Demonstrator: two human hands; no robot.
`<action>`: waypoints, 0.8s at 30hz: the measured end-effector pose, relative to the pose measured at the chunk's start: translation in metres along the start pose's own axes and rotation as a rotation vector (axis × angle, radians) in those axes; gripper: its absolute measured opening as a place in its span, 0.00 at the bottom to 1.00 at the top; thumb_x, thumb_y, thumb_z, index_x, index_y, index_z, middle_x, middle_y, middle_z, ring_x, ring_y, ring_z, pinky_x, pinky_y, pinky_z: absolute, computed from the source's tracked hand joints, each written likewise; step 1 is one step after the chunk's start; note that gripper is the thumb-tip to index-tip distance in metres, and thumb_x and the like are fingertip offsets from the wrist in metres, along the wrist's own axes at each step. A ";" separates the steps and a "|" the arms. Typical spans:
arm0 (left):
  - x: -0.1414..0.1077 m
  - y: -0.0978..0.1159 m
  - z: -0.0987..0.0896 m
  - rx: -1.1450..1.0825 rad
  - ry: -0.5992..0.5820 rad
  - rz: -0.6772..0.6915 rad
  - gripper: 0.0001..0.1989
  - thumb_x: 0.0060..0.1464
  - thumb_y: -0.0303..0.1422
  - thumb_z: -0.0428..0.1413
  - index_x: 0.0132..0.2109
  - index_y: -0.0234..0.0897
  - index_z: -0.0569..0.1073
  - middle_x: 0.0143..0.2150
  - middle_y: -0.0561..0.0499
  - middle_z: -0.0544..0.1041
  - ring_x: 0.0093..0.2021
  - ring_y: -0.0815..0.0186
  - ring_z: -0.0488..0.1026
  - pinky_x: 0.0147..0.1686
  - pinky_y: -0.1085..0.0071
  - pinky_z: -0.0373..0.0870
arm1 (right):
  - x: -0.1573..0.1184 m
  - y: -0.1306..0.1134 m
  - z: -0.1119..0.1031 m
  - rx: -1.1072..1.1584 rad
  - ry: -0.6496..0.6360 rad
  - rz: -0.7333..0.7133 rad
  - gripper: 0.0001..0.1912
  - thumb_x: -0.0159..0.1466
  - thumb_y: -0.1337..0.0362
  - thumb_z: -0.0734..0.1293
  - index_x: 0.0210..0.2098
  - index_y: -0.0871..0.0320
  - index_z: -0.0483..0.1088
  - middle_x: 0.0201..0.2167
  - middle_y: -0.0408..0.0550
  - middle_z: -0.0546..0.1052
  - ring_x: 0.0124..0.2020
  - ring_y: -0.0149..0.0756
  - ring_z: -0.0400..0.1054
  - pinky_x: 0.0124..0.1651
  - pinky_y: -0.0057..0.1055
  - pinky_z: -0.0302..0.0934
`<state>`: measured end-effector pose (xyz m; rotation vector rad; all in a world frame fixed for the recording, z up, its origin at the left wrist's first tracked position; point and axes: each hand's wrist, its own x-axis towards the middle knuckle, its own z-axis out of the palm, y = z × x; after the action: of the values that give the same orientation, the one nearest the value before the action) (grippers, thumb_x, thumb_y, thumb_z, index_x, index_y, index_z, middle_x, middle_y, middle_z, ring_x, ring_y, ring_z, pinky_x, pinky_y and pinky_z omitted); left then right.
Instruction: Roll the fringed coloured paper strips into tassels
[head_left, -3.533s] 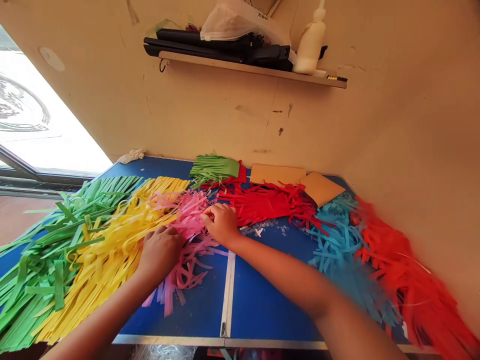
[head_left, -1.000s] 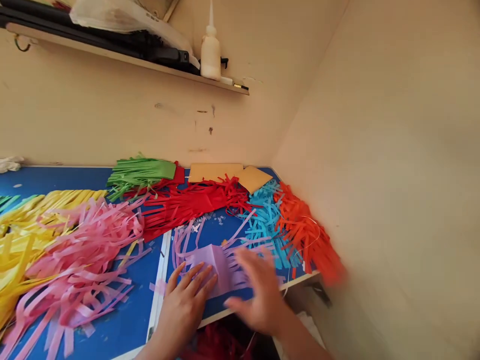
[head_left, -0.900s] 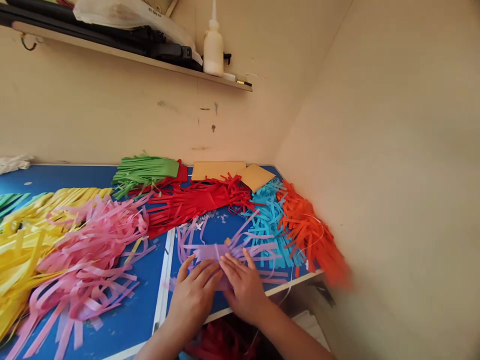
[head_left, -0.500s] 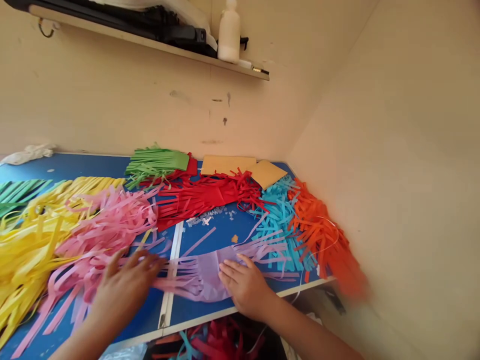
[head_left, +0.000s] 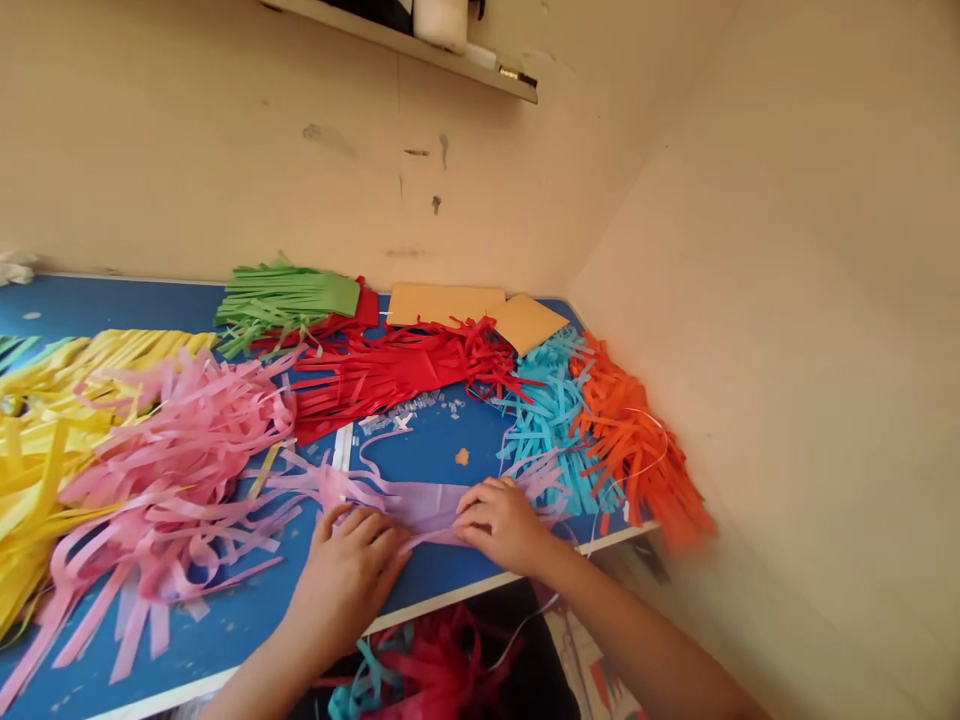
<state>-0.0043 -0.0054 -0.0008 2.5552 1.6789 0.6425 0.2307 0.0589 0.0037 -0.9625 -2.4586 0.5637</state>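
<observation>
A purple fringed paper lies across the blue table near its front edge, its cut strips spreading out to both sides. My left hand rests at its left part, fingers curled over the strips. At the right end of the uncut middle band, my right hand has its fingers bent together on the paper. The fingertips of both hands are partly hidden against the paper. Left of my left hand is a heap of pink fringed paper.
Yellow, green, red, light blue and orange fringes lie around on the blue table. Two orange-yellow envelopes sit by the wall. Below the front edge are more paper strips.
My left hand has moved right and down onto the purple paper. My right hand's fingers have curled at the paper. The view has tilted down slightly.
</observation>
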 end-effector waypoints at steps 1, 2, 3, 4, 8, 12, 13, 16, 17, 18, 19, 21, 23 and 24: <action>-0.001 -0.008 -0.003 -0.028 -0.014 -0.020 0.11 0.63 0.37 0.50 0.39 0.46 0.78 0.38 0.53 0.81 0.42 0.59 0.75 0.52 0.55 0.57 | 0.002 0.002 -0.002 0.044 -0.005 0.054 0.05 0.58 0.68 0.76 0.29 0.54 0.76 0.36 0.38 0.80 0.37 0.33 0.70 0.45 0.34 0.52; -0.002 -0.014 -0.007 -0.049 -0.034 -0.041 0.13 0.64 0.39 0.50 0.37 0.46 0.78 0.37 0.53 0.81 0.42 0.59 0.75 0.51 0.56 0.57 | 0.004 0.002 -0.004 0.074 -0.015 0.105 0.07 0.57 0.69 0.76 0.27 0.55 0.75 0.34 0.38 0.80 0.36 0.32 0.71 0.46 0.33 0.52; 0.000 -0.017 -0.010 -0.063 -0.059 -0.070 0.15 0.64 0.41 0.49 0.36 0.45 0.78 0.36 0.52 0.81 0.41 0.60 0.76 0.50 0.56 0.58 | 0.007 0.002 -0.005 0.090 -0.025 0.154 0.07 0.57 0.69 0.75 0.26 0.56 0.74 0.33 0.39 0.80 0.36 0.32 0.71 0.46 0.33 0.52; 0.002 -0.018 -0.011 -0.073 -0.086 -0.108 0.17 0.64 0.42 0.48 0.35 0.44 0.79 0.36 0.52 0.82 0.40 0.60 0.76 0.49 0.57 0.58 | 0.009 0.000 -0.005 0.094 -0.030 0.204 0.07 0.57 0.69 0.75 0.26 0.56 0.73 0.31 0.39 0.80 0.35 0.32 0.71 0.46 0.33 0.52; 0.020 -0.013 -0.010 -0.065 -0.204 -0.236 0.21 0.65 0.45 0.44 0.36 0.44 0.80 0.35 0.50 0.83 0.39 0.58 0.78 0.45 0.58 0.60 | 0.013 -0.008 0.001 0.002 0.039 0.379 0.04 0.59 0.68 0.72 0.28 0.55 0.73 0.28 0.39 0.79 0.33 0.34 0.72 0.45 0.33 0.50; 0.037 -0.009 -0.007 0.103 -0.289 -0.302 0.24 0.65 0.44 0.42 0.35 0.40 0.80 0.29 0.46 0.82 0.34 0.55 0.79 0.42 0.57 0.61 | 0.013 -0.011 0.011 -0.106 0.090 0.448 0.04 0.62 0.65 0.69 0.29 0.54 0.73 0.27 0.40 0.80 0.32 0.35 0.72 0.43 0.33 0.48; 0.040 -0.009 -0.007 0.137 -0.307 -0.306 0.24 0.65 0.44 0.43 0.35 0.40 0.79 0.28 0.45 0.81 0.33 0.54 0.79 0.41 0.58 0.61 | 0.014 -0.011 0.012 -0.122 0.087 0.458 0.05 0.62 0.65 0.69 0.29 0.54 0.73 0.27 0.40 0.80 0.32 0.34 0.71 0.43 0.33 0.48; 0.046 -0.008 -0.007 0.196 -0.339 -0.293 0.24 0.64 0.43 0.42 0.34 0.38 0.79 0.27 0.43 0.81 0.32 0.54 0.79 0.39 0.59 0.62 | 0.015 -0.009 0.013 -0.169 0.085 0.465 0.05 0.61 0.65 0.70 0.28 0.54 0.73 0.27 0.41 0.79 0.32 0.34 0.70 0.43 0.34 0.46; 0.048 -0.008 -0.007 0.208 -0.342 -0.289 0.24 0.64 0.43 0.42 0.34 0.38 0.79 0.27 0.43 0.81 0.32 0.53 0.79 0.39 0.59 0.62 | 0.015 -0.009 0.013 -0.187 0.089 0.461 0.05 0.60 0.65 0.70 0.27 0.54 0.73 0.27 0.41 0.79 0.33 0.35 0.69 0.42 0.34 0.46; 0.049 -0.008 -0.007 0.215 -0.342 -0.287 0.24 0.64 0.43 0.42 0.34 0.37 0.79 0.27 0.42 0.81 0.32 0.53 0.79 0.39 0.59 0.62 | 0.014 -0.009 0.013 -0.205 0.094 0.456 0.06 0.60 0.65 0.71 0.27 0.55 0.73 0.27 0.41 0.79 0.34 0.35 0.69 0.42 0.34 0.46; 0.049 -0.009 -0.006 0.220 -0.341 -0.287 0.24 0.64 0.43 0.42 0.34 0.37 0.79 0.27 0.41 0.81 0.31 0.52 0.79 0.39 0.58 0.62 | 0.014 -0.008 0.013 -0.221 0.098 0.453 0.06 0.59 0.65 0.71 0.26 0.55 0.72 0.27 0.41 0.79 0.34 0.36 0.69 0.41 0.34 0.46; 0.050 -0.009 -0.005 0.222 -0.340 -0.285 0.25 0.64 0.43 0.41 0.34 0.36 0.79 0.27 0.41 0.81 0.31 0.52 0.79 0.39 0.58 0.62 | 0.014 -0.007 0.012 -0.239 0.097 0.452 0.07 0.60 0.65 0.71 0.26 0.55 0.72 0.26 0.41 0.78 0.34 0.36 0.68 0.41 0.34 0.45; 0.050 -0.010 -0.005 0.234 -0.328 -0.266 0.27 0.65 0.43 0.39 0.33 0.36 0.78 0.26 0.41 0.81 0.30 0.52 0.79 0.38 0.58 0.61 | 0.014 -0.006 0.012 -0.237 0.094 0.451 0.07 0.60 0.65 0.71 0.25 0.55 0.71 0.26 0.40 0.79 0.33 0.36 0.68 0.40 0.35 0.46; 0.050 -0.011 -0.004 0.243 -0.316 -0.250 0.27 0.65 0.43 0.39 0.32 0.36 0.78 0.25 0.41 0.81 0.29 0.53 0.79 0.38 0.59 0.61 | 0.014 -0.005 0.012 -0.234 0.093 0.450 0.08 0.59 0.65 0.71 0.25 0.55 0.71 0.26 0.40 0.79 0.33 0.36 0.68 0.41 0.35 0.46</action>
<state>0.0014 0.0423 0.0168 2.3643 2.0089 0.0190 0.2124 0.0629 -0.0005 -1.6186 -2.2625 0.3617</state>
